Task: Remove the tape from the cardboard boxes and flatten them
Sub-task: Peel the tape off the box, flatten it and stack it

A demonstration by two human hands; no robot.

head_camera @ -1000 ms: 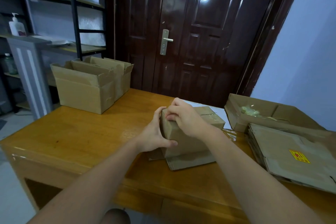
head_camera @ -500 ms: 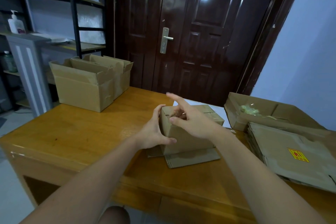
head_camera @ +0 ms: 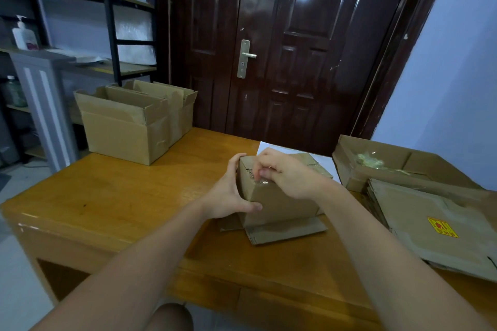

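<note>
A small brown cardboard box point(head_camera: 279, 203) stands in the middle of the wooden table point(head_camera: 129, 196), its lower flaps splayed flat beneath it. Clear tape point(head_camera: 262, 183) runs over its near top edge. My left hand point(head_camera: 228, 193) grips the box's left corner, fingers on the left side and thumb on the front face. My right hand point(head_camera: 285, 172) lies on the top of the box with curled fingertips pinching at the tape end on the edge.
Two open cardboard boxes point(head_camera: 126, 126) stand at the table's back left. An open box with crumpled tape inside point(head_camera: 376, 166) and a stack of flattened cardboard point(head_camera: 435, 226) lie on the right. A white sheet point(head_camera: 271, 149) lies behind the small box. A dark door is beyond the table.
My right hand lifted off the box with fingers spread half a second ago, then came back down and now pinches at the tape on the top edge. My left hand kept its grip.
</note>
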